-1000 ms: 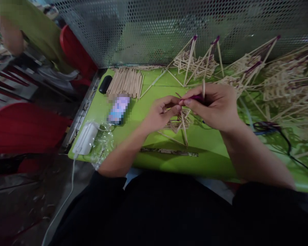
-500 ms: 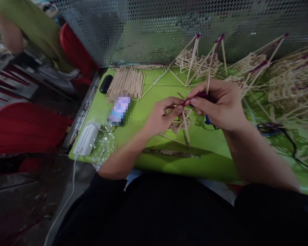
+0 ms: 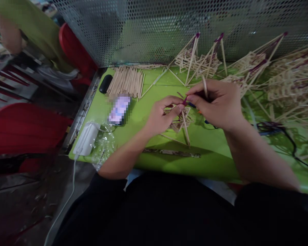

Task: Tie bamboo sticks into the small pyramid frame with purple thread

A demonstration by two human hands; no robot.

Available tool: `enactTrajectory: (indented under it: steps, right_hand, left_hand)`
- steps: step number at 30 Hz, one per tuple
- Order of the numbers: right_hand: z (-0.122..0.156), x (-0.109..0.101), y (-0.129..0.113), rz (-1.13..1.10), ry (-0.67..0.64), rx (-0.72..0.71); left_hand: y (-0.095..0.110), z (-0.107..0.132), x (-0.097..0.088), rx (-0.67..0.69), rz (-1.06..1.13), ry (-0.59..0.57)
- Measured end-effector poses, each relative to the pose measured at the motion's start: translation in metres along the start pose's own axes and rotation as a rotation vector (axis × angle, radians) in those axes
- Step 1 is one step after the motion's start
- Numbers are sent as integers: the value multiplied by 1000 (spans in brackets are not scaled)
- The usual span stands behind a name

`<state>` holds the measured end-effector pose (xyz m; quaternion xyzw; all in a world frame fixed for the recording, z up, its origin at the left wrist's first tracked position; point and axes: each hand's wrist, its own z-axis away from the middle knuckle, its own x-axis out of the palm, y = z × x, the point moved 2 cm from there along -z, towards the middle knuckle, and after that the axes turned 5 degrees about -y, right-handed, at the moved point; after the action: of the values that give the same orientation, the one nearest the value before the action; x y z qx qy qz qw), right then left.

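Observation:
My left hand (image 3: 159,116) pinches the top joint of a small frame of thin wooden sticks (image 3: 185,131), which stands on the green table. Purple yarn (image 3: 185,100) is wrapped at that joint, and its end runs into the closed fingertips of my right hand (image 3: 218,104). A single stick (image 3: 204,86) also pokes up from the right hand, between thumb and fingers. Part of the frame is hidden behind my left fingers. Beneath the right hand, a dark blue item (image 3: 208,122) shows only in part, too covered to name.
Finished-looking stick frames (image 3: 195,61) tied in purple stand along the back and right. A pile of loose sticks (image 3: 125,82), a black case (image 3: 106,84), a phone (image 3: 120,110) and a white power strip (image 3: 86,138) lie left. A person (image 3: 38,30) is beyond, near red chairs (image 3: 25,128).
The stick in my right hand has swung to lean left. My right fingertips have come closer to the joint, with a shorter span of yarn showing. My left hand stays in place.

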<state>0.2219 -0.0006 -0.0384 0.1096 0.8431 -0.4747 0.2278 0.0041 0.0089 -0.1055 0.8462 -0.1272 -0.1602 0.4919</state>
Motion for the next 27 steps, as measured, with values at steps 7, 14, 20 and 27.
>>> enactTrajectory:
  steps: [7,14,20,27]
  right_hand:
    - [-8,1,4,77,-40,-76]
    - [-8,3,13,173,-129,-54]
    - [-5,14,13,124,-109,-44]
    - [0,35,24,6,-20,41]
  left_hand:
    - [-2,1,1,-64,47,-15]
    - [-12,1,3,-36,96,9]
    - [-21,4,3,-57,96,53]
    - [-15,4,-6,41,-9,121]
